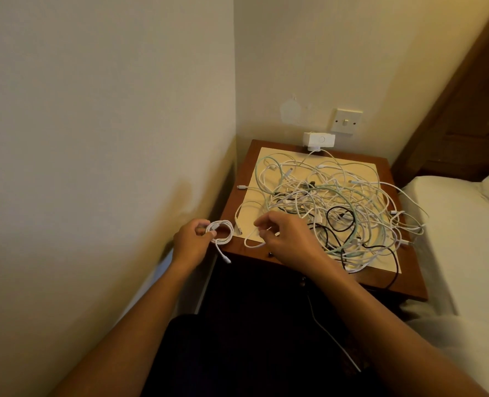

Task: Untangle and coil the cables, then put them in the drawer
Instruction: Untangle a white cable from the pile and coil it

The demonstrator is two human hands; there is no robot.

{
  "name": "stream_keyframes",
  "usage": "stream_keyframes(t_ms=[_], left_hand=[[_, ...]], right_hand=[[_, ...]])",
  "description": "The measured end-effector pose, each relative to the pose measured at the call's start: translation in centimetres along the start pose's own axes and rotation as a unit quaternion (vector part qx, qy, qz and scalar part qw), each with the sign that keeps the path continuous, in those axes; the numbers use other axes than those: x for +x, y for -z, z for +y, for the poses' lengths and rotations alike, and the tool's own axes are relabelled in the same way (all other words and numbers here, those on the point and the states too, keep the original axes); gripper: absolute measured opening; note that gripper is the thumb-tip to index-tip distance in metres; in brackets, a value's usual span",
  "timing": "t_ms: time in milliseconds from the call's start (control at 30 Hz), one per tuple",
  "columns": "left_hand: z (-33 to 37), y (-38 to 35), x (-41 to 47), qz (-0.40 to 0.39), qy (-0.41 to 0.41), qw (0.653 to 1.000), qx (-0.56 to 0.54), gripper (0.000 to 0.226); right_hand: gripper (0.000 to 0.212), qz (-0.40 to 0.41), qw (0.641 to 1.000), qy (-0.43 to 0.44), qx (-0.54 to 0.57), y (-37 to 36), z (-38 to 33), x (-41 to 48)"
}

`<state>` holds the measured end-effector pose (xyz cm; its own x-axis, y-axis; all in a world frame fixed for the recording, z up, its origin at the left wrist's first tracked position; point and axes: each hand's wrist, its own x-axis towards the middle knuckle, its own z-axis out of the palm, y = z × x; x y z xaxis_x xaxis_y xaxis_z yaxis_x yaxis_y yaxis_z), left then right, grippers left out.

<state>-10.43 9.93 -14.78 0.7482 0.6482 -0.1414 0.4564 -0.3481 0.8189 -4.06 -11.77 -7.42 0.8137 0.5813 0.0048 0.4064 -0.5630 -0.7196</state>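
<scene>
Cables, nearest first: one thin white lead [334,345] runs down over the dark area in front of the bedside table [380,279], below its front edge.

Left hand [190,242] grips a small coiled white cable [221,232], fingers curled round the loops. It is held at the table's front-left corner, half off the edge, with the plug end dangling below. Right hand [286,239] is just beside it over the front edge, thumb and fingers pinching a white strand [254,243]. That strand probably leads to the coil, but blur makes it hard to trace.

Behind the hands, the cable tangle [337,196] covers most of the tabletop. It is mostly white, with a black cable [340,219] and a mint-green cable [349,202] woven through. Loops spill over the right edge toward the bed [452,224], and a black strand drops over the front-right edge.

The tangle lies on a cream mat [269,156]. Bare wood shows as a strip round the mat, widest at front right.

Room is tight: side wall [94,138] near on the left with a narrow gap, bed close on the right.

At the back edge sits a white charger block [319,138] with a cable plugged in; the round mark on its face is too blurred to read. Above it is a wall switch [346,121], and far right a dark wood headboard [466,124].
</scene>
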Motion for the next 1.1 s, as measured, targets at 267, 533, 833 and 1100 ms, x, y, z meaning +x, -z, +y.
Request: stream_keyframes(t_ms=[267, 533, 833, 1100], left_hand=[[1.9, 1.9, -2.7, 0.023, -0.001, 0.996, -0.086, 0.024], [7.2, 3.2, -10.2, -0.076, 0.045, 0.94, -0.33, 0.026], [7.7, 5.9, -12.2, -0.303, 0.054, 0.913, -0.269, 0.052], [9.6, 6.1, -14.9, -0.177, -0.026, 0.95, -0.256, 0.032]], right_hand=[[0.02, 0.014, 0.999, 0.006, 0.035, -0.7, -1.1, -2.8], [0.04, 0.013, 0.993, -0.043, 0.108, -1.9, -3.0, -5.6], [0.007, 0.037, 0.983, 0.117, -0.134, 2.9, -1.6, -8.7], [0.01, 0.149, 0.965, 0.169, -0.134, 6.8, -1.5, -10.0]])
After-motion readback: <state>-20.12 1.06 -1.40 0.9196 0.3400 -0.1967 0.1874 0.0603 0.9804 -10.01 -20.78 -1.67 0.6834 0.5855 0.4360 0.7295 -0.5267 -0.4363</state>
